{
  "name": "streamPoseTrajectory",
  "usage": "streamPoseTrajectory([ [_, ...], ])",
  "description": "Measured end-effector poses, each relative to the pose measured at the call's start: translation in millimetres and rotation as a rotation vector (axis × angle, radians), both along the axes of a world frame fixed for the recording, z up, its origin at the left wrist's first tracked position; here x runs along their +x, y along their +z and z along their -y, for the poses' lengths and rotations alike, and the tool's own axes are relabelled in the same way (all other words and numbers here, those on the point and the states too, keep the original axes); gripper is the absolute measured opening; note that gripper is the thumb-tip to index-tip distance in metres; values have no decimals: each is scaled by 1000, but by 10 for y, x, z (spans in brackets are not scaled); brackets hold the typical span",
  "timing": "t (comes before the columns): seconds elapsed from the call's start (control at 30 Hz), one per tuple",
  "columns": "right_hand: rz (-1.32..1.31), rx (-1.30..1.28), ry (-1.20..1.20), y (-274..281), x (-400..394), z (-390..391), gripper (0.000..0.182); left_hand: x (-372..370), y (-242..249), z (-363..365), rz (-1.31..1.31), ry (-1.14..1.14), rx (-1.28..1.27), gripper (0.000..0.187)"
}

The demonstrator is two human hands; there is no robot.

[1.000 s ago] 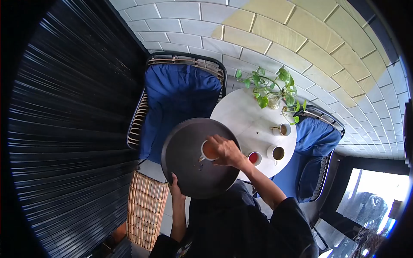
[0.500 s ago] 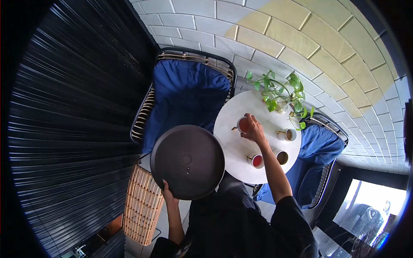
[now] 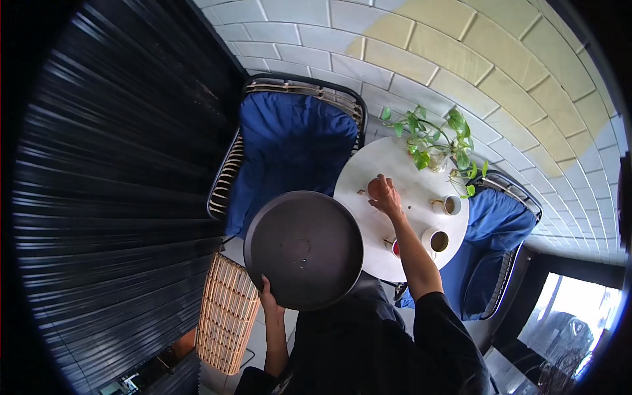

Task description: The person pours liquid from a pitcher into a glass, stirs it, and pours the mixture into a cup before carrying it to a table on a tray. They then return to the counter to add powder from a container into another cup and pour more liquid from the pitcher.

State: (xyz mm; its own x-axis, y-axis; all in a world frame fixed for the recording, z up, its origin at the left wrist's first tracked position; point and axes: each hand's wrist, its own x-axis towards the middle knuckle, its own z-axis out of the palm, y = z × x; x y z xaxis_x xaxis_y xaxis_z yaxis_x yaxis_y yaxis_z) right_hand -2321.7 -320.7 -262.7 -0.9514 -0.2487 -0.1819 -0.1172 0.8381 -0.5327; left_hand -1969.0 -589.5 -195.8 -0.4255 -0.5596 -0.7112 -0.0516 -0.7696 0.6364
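My left hand (image 3: 270, 299) grips the near left edge of a round black tray (image 3: 303, 230), its thumb over the rim and its other fingers hidden underneath. Only a few small wet spots show on the tray. Over the white round table (image 3: 355, 224), my right hand (image 3: 388, 197) is closed around a cup of reddish drink (image 3: 375, 189). A second cup with red drink (image 3: 395, 248) is partly covered by my right forearm. Beside that forearm stand a white cup of brown liquid (image 3: 435, 241) and another white cup (image 3: 451, 205) farther back.
A leafy plant in a glass vase (image 3: 438, 160) stands at the table's back edge. Chairs with blue cushions flank the table, one at left (image 3: 296, 138) and one at right (image 3: 497, 217). A rattan piece (image 3: 227, 313) is left of my legs; a brick wall (image 3: 368, 39) rises behind.
The view has shifted slightly. The tray has moved a little right, closer over the table's edge. My right forearm now covers more of the nearer red-drink cup.
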Motion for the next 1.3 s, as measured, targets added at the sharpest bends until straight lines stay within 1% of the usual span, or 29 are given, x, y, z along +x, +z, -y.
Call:
streamPoseTrajectory([
  [0.07, -76, -61, 41, -9, 40, -76, 101, -5, -76, 25, 4, -47, 16, 65],
  [0.13, -113, -40, 17, 34, 83, -248, 99, -80, -138, 29, -2, -102, 32, 64],
  [0.2, -64, 110, -9, 239, 163, -480, 98, -232, -51, -11, -54, -124, 20, 66],
  [0.23, -61, 240, -20, 461, 359, -835, 91, -360, -29, -52, -54, -182, 43, 66],
  [0.27, -58, 252, -49, 593, 507, -1011, 91, -457, 0, -31, -111, -224, 97, 65],
  [0.3, -72, 348, -106, 685, 644, -1161, 90, -561, 20, -27, -168, -262, 149, 63],
  [0.33, -86, 441, -161, 763, 753, -1286, 89, -663, 29, -47, -171, -286, 157, 63],
  [0.4, 59, 422, -283, 892, 949, -1530, 87, -871, 105, -110, -110, -299, 46, 60],
  [0.43, 93, 418, -346, 912, 1028, -1610, 91, -973, 151, -149, -111, -324, 51, 60],
  [0.47, 98, 421, -370, 890, 1115, -1684, 91, -1096, 299, -222, -105, -354, 69, 60],
  [0.5, 99, 436, -412, 831, 1196, -1746, 96, -1177, 382, -278, -97, -382, 85, 59],
  [0.53, 100, 448, -452, 764, 1250, -1793, 100, -1227, 351, -298, -96, -402, 85, 59],
  [0.57, 149, 332, -458, 692, 1278, -1850, 106, -1276, 301, -307, -121, -417, 106, 58],
  [0.6, 153, 326, -471, 605, 1307, -1868, 106, -1312, 263, -314, -145, -428, 125, 58],
  [0.67, 148, 176, -492, 440, 1344, -1865, 106, -1340, 223, -334, -169, -452, 121, 57],
  [0.7, 101, 115, -493, 343, 1364, -1859, 105, -1348, 227, -345, -195, -466, 121, 56],
  [0.83, 33, 105, -524, 127, 1361, -1816, 103, -1271, 288, -368, -206, -521, 137, 55],
  [0.93, 19, 115, -549, 118, 1349, -1846, 100, -1202, 307, -380, -157, -522, 138, 54],
  [1.0, 54, 93, -579, 193, 1351, -1848, 99, -1168, 309, -365, -71, -526, 131, 54],
  [1.07, 18, 113, -598, 348, 1419, -1830, 96, -1134, 258, -328, -97, -545, 110, 54],
  [1.13, 27, 136, -583, 679, 1511, -1813, 94, -1129, 266, -336, -121, -591, 39, 52],
  [1.17, -41, 144, -594, 811, 1593, -1805, 87, -1130, 309, -354, -92, -590, 33, 51],
  [1.27, -89, 116, -584, 1267, 1789, -1782, 83, -1122, 334, -367, -134, -613, 84, 49],
  [1.3, -112, 109, -579, 1465, 1885, -1764, 79, -1094, 361, -375, -146, -623, 96, 49],
])
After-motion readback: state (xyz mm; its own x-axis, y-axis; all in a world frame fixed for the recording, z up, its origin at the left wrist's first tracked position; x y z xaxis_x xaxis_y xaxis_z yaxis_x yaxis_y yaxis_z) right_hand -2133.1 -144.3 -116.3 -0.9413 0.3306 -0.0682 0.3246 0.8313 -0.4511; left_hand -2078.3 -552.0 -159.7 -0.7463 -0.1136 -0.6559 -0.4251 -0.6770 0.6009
